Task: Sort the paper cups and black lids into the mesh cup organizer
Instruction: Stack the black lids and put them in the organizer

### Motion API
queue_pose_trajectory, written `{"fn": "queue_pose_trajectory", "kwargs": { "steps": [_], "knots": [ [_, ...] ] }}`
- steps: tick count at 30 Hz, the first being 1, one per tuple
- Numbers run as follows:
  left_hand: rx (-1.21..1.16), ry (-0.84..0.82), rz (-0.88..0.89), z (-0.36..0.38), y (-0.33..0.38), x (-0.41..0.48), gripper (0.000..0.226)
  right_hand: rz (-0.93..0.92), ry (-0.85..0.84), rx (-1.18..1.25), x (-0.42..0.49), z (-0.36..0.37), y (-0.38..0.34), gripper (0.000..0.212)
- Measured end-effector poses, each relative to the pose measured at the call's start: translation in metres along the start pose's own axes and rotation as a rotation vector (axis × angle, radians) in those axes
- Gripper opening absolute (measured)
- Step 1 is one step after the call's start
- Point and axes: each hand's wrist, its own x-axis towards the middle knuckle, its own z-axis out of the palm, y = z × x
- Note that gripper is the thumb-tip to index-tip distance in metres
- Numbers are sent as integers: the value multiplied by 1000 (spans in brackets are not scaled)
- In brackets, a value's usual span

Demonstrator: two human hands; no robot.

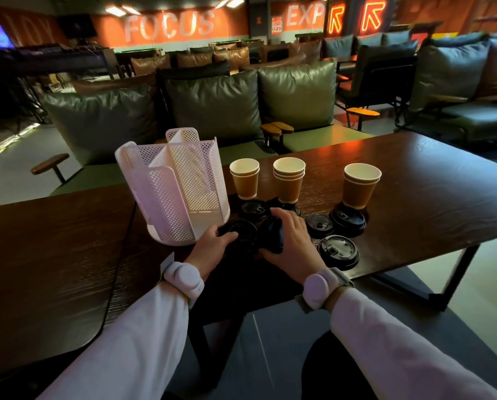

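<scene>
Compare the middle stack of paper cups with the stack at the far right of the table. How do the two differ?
The middle stack shows more nested rims than the right stack, so it seems to hold more cups. The middle stack stands close beside the left stack, while the right stack stands well apart from both. Both are brown cups with pale rims, upright and mouth up on the table.

Dim room, orange neon glare, edges warped, background soft.
</scene>
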Motion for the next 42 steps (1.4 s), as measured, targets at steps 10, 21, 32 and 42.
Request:
{"fn": "queue_pose_trajectory", "kwargs": {
  "steps": [10, 21, 32, 42],
  "knots": [
    [-395, -204, -43, 4, 8, 2, 48, -63, -90, 90, 19, 16, -13, 100],
    [-47, -168, 35, -11, 9, 5, 45, -96, -281, 131, 27, 29, -6, 109],
    [63, 104, 56, -18, 5, 5, 50, 194, -76, -429, 18, 22, 6, 73],
    [53, 74, 24, -15, 11, -5, 50, 439, -104, -514, 6, 25, 21, 88]
  ]
}}
